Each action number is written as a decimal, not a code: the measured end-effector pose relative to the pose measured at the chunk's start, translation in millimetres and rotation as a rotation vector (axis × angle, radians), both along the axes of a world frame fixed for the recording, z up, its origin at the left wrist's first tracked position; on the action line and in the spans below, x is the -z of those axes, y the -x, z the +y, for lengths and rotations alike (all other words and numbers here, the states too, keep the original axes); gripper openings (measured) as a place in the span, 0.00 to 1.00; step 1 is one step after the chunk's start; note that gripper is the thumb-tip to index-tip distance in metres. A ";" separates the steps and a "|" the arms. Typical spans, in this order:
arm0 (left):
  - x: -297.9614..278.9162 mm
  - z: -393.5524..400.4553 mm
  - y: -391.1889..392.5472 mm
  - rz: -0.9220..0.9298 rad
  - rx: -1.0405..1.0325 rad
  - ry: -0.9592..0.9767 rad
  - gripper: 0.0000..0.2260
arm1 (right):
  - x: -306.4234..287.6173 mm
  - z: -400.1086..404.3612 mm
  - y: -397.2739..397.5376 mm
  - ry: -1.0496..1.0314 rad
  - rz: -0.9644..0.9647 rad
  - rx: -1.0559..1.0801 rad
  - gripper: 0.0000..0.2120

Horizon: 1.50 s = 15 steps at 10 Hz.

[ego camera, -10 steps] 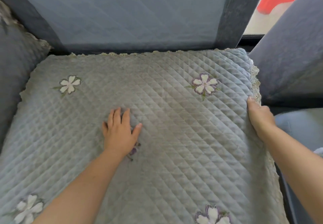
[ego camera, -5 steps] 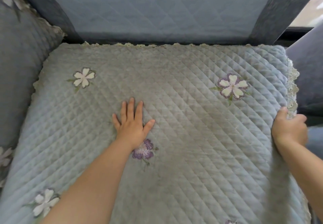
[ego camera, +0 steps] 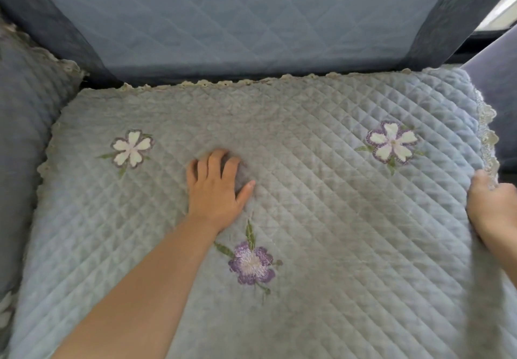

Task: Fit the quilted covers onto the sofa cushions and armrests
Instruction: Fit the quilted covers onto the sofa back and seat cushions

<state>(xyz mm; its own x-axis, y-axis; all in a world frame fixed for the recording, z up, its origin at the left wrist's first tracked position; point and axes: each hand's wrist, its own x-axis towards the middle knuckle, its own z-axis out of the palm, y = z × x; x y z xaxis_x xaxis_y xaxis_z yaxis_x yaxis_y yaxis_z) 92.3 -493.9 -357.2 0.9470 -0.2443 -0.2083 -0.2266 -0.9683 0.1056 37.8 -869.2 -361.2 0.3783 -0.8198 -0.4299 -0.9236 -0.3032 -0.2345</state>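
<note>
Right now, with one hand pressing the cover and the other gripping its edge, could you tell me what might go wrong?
The right hand grips the cover at its lace trim; a hard tug might strain the trim. The left hand presses mid-cover, so pulling against it may bunch the quilting. The back edge could slip forward from the backrest.

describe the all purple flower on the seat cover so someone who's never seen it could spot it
Start at the pale quilted cover spread over the sofa seat. Find the left hand pressing near its middle; the purple flower lies just below that wrist, towards the near edge. Unlike the two white-petalled flowers farther back, it is purple throughout.
</note>
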 end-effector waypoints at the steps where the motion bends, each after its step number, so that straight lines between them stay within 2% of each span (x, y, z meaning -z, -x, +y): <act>1: -7.3 5.6 -18.2 0.094 -0.069 0.007 0.33 | -8.1 7.8 -12.7 0.021 0.012 0.047 0.32; 2: -5.7 9.3 -33.7 0.241 -0.145 -0.060 0.31 | 8.4 8.4 -18.7 0.030 0.007 0.039 0.39; 3: -6.2 8.2 -40.0 0.343 -0.149 -0.100 0.32 | 68.3 -40.8 2.5 0.044 -0.104 0.082 0.57; 4: -5.7 7.8 -40.7 0.356 -0.153 -0.119 0.32 | 39.1 -12.8 -8.7 0.084 0.016 0.028 0.33; 5: -5.0 8.5 -41.8 0.368 -0.150 -0.124 0.32 | 104.4 -66.2 13.0 0.197 0.051 -0.074 0.33; 6: -1.1 9.6 -44.9 0.374 -0.158 -0.112 0.32 | 167.8 -123.1 15.9 0.185 -0.046 0.000 0.45; 7: -0.5 10.2 -43.7 0.381 -0.170 -0.103 0.32 | 67.1 -36.5 -3.7 0.220 -0.038 -0.125 0.44; 8: 1.8 9.6 -42.0 0.365 -0.173 -0.096 0.32 | -4.1 57.4 -16.7 0.189 -0.215 -0.249 0.46; 9: 1.9 9.3 -43.0 0.343 -0.180 -0.081 0.30 | -22.1 155.0 13.8 -0.014 -0.116 -0.892 0.40; 10: -4.1 14.1 -40.0 0.307 -0.194 0.033 0.25 | 8.2 184.6 34.3 0.153 -0.024 -1.137 0.35; 11: -9.9 28.7 -10.3 0.255 -0.146 0.058 0.24 | 7.8 176.9 27.2 0.203 -0.015 -1.113 0.34; 12: -13.0 56.7 46.0 0.218 -0.244 -0.011 0.38 | 9.8 179.8 28.0 0.247 -0.033 -1.099 0.42; 13: -21.6 86.5 97.5 0.348 -0.521 -0.086 0.31 | 3.5 183.1 26.1 0.212 0.047 -1.112 0.47; 14: -34.0 128.7 140.7 0.449 -0.747 -0.096 0.29 | -3.4 185.5 26.5 0.226 0.132 -1.124 0.46; 15: -36.9 182.0 154.9 0.478 -0.709 -0.081 0.29 | -15.5 183.7 19.2 0.245 0.220 -1.138 0.34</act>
<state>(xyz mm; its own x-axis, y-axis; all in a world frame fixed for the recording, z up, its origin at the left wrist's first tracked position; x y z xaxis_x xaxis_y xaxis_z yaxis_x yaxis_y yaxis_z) -62.6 -311.9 -320.3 0.6761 0.4052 -0.6154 0.4864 -0.8728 -0.0403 18.5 -685.5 -345.7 0.8808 -0.1288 -0.4555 -0.1065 -0.9915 0.0744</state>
